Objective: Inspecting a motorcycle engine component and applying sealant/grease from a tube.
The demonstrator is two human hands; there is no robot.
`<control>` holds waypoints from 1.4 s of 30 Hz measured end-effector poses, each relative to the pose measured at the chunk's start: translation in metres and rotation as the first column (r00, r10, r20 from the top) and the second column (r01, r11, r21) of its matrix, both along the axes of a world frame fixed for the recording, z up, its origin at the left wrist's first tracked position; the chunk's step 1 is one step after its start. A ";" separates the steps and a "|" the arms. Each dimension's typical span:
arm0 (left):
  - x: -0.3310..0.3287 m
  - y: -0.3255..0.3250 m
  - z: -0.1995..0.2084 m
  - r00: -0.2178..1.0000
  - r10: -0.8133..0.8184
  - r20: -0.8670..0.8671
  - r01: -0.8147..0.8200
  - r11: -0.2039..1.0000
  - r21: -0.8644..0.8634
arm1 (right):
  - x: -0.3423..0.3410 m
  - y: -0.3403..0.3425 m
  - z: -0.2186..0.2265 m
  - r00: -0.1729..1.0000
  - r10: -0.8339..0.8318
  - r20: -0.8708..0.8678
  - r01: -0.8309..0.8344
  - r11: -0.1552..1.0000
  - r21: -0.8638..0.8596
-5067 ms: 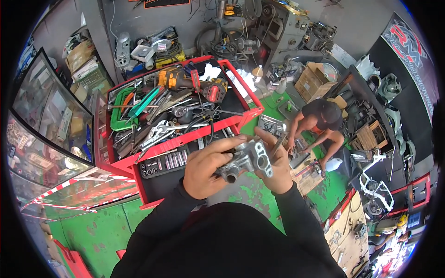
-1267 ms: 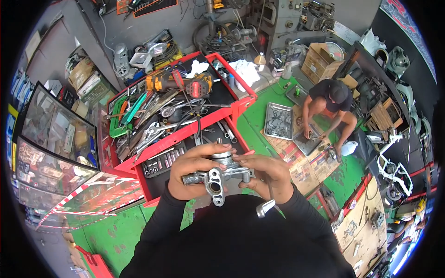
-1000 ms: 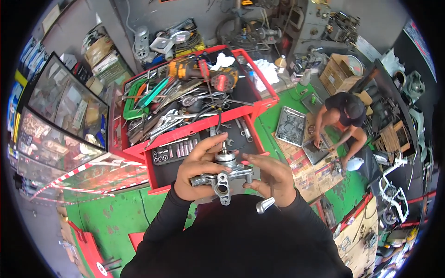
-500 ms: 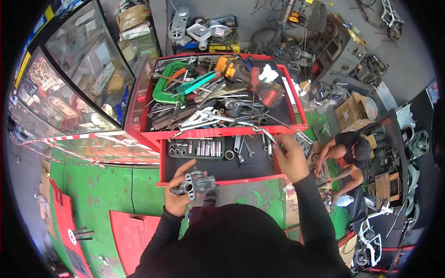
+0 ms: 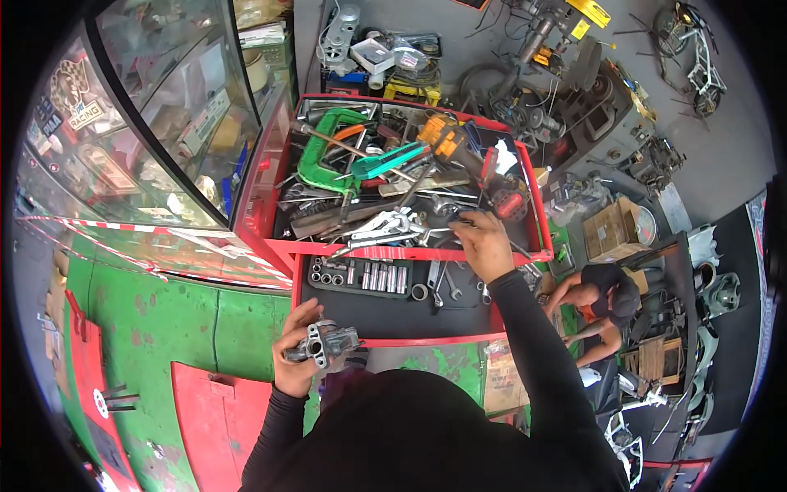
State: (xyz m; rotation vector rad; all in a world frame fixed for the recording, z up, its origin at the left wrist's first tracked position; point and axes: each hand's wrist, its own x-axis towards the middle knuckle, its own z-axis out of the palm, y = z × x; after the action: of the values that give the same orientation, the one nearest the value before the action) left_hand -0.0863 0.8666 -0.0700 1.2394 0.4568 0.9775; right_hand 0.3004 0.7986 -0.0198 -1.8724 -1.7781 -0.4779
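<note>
In my left hand (image 5: 293, 348) I grip a grey cast-metal part (image 5: 329, 344) that looks like a carburetor, held in front of the open drawer with its flange opening showing. My right hand (image 5: 485, 248) is over the front right of the red top tray (image 5: 393, 248), fingers bent together among the tools. What these fingers hold, if anything, is too small to make out. Just left of them lies a pile of silver wrenches (image 5: 398, 225). Farther back are a green C-clamp (image 5: 316, 152), a teal-handled tool (image 5: 389, 161) and a yellow-and-black power tool (image 5: 449, 139).
Below the tray, the open drawer (image 5: 369, 316) holds a socket set (image 5: 381, 277) and several wrenches (image 5: 438, 283). A glass display case (image 5: 176, 123) stands at the left. Someone in dark clothes (image 5: 611, 291) sits low at the right. A cardboard box (image 5: 611, 230) is behind them.
My right hand has moved left and farther over the tray, away from the wrench at its front right edge. My left hand, still holding the metal part, has shifted slightly left and nearer.
</note>
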 end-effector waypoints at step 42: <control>0.202 -0.139 0.068 0.107 -0.963 -0.248 0.992 0.086 0.095 | -0.230 -0.283 -0.002 -0.320 0.642 -0.697 0.590 0.710 0.383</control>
State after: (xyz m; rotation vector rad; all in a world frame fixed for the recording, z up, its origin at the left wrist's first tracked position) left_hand 0.1160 0.7275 -0.0019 1.4384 -0.5072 -0.3158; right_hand 0.0702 0.5161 -0.0216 -0.6848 -0.0746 0.4968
